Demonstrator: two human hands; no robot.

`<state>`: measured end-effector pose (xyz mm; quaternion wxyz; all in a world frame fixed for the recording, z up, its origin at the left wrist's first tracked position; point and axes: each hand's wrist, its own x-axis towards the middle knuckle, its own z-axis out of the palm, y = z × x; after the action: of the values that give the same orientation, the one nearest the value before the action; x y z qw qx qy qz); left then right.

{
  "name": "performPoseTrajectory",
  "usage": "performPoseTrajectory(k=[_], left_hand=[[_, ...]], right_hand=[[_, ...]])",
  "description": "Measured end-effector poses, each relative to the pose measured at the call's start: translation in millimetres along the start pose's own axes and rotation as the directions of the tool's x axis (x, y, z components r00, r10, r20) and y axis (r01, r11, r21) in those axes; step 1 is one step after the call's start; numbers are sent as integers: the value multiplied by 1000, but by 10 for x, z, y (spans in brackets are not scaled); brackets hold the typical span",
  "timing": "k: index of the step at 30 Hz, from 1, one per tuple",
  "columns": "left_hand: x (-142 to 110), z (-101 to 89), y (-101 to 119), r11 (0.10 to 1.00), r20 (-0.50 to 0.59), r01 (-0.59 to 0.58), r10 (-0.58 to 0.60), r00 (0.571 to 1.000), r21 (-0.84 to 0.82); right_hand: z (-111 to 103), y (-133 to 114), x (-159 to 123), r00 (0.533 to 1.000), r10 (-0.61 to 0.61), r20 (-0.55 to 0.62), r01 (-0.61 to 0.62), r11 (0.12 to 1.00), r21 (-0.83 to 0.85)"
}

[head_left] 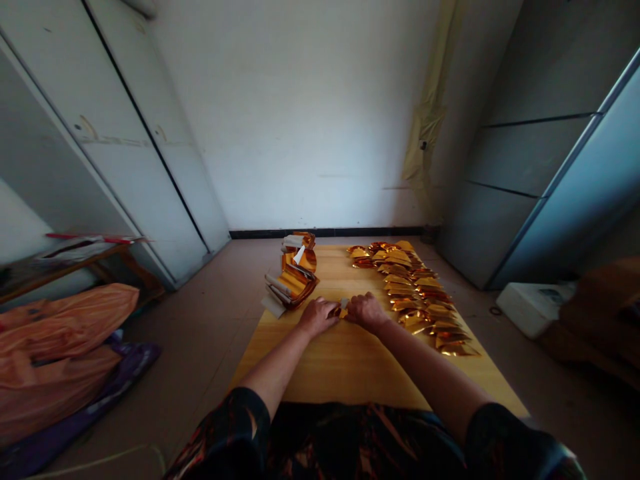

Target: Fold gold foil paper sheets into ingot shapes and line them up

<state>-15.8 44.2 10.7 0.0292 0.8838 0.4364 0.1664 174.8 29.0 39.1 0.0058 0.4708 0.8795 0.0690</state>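
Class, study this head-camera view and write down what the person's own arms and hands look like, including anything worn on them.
The left hand and right hand are bare, without gloves, and the forearms are uncovered. The person wears a dark top with a rust-orange print. Its left sleeve and right sleeve are short, ending near the elbows.

The head camera looks out from the person's own head, facing forward and steeply down along the table [350,373]. Its wide view sits close above the work: the left hand [317,317] and right hand [367,312] lie just below centre, with the forearms reaching in from 7 and 5 o'clock. The lap fills the bottom edge at 6 o'clock. Farther off, the wall [295,120] stands at 12 o'clock, and tall cabinets [140,147] [540,180] lean inward at 10 and 2 o'clock.
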Motion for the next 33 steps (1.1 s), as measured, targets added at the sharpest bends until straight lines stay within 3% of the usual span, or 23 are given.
performPoseTrajectory(k=[8,16,21,28,33], left_hand=[[-21,21,52,999,-77,-6,9,997,41],[-22,42,91,996,-111,10,0,994,84],[-41,71,89,998,-123,61,-60,991,3],[-59,59,92,983,-93,96,-111,989,-158],[-24,54,90,931,-28,197,-216,976,-308]], right_hand=[[141,-51,-48,993,-57,-102,54,998,-37],[90,-121,-97,989,108,-101,-104,994,41],[120,-150,-123,963,258,-78,-241,953,182],[62,-159,-119,938,341,57,-339,877,341],[80,-70,-118,927,369,66,-367,857,361]])
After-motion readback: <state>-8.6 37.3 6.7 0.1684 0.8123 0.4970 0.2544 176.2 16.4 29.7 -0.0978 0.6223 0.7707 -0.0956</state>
